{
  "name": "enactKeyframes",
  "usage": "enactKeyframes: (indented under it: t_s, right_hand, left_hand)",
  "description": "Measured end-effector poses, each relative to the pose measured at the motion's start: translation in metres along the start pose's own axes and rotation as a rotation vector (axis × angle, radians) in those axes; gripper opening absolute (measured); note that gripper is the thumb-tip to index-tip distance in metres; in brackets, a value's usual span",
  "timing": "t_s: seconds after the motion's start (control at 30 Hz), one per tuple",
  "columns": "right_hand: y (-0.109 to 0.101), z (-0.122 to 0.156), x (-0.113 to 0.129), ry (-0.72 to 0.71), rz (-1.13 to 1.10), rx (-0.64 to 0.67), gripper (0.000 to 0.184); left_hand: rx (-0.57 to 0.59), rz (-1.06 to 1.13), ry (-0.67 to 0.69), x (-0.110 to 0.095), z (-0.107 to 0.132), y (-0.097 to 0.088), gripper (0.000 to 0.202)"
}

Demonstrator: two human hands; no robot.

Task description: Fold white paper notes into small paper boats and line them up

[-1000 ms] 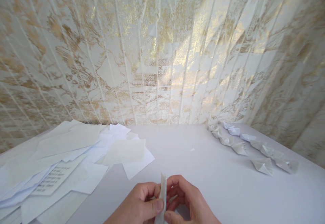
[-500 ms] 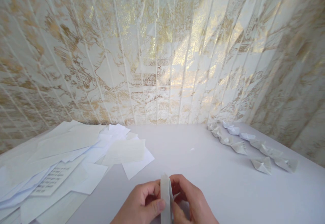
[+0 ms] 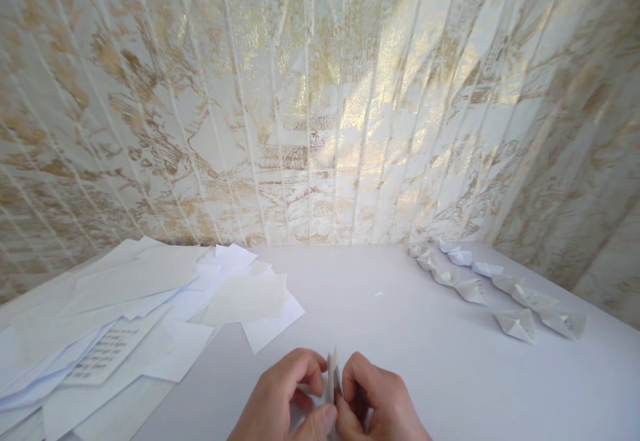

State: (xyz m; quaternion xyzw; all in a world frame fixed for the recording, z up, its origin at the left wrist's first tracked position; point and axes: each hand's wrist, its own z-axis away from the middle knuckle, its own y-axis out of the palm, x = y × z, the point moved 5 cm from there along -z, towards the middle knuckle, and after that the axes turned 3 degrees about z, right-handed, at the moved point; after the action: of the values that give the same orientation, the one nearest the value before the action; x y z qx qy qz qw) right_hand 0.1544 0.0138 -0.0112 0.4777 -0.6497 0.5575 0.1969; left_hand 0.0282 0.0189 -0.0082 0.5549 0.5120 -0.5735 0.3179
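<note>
A folded piece of paper (image 3: 331, 377) stands on edge between my hands at the bottom middle of the head view, its narrow side towards me. My left hand (image 3: 293, 397) is on its left side, the thumb against the near end and the index finger curled close to the far part. From the right, my right hand (image 3: 377, 397) pinches the paper between thumb and bent fingers. The lower end of the paper is hidden by the thumbs and the frame edge.
Loose paper sheets (image 3: 120, 294), one with printed lines, lie in a heap at the left. Several folded paper boats (image 3: 517, 324) stand in two rows at the right. A small white scrap (image 3: 379, 293) lies mid-table. Behind the table hangs a patterned curtain (image 3: 310, 127).
The folded paper has turned and now shows a thinner edge with a pointed tip. My left index finger has come up off its side; my right fingers have curled tighter.
</note>
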Motion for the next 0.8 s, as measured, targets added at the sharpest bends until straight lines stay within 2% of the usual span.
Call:
enactKeyframes:
  t_s: [0.1, 0.17, 0.3, 0.4, 0.5, 0.7, 0.8]
  right_hand:
    - [0.001, 0.002, 0.002, -0.031, 0.007, 0.016, 0.021]
    - [0.001, 0.003, 0.003, -0.038, 0.033, 0.003, 0.020]
    - [0.004, 0.004, 0.003, -0.043, 0.057, -0.016, 0.021]
    - [0.006, 0.004, 0.002, -0.063, 0.049, -0.033, 0.022]
    - [0.004, 0.003, 0.001, -0.056, 0.041, -0.048, 0.021]
    - [-0.003, 0.000, -0.005, 0.104, -0.075, -0.047, 0.015]
    - [-0.004, 0.001, -0.006, 0.119, -0.147, -0.043, 0.011]
  left_hand:
    - [0.127, -0.008, 0.017, 0.001, -0.001, 0.006, 0.029]
    - [0.154, 0.022, -0.002, 0.000, -0.001, 0.009, 0.030]
    - [0.088, 0.032, 0.003, -0.005, 0.000, 0.011, 0.020]
    - [0.013, -0.100, 0.012, -0.006, 0.002, 0.010, 0.019]
    - [-0.015, -0.173, 0.019, -0.006, 0.001, 0.009, 0.019]
    - [-0.069, -0.035, -0.057, -0.004, -0.001, 0.002, 0.021]
    - [-0.060, 0.054, -0.117, -0.005, -0.001, 0.000, 0.023]
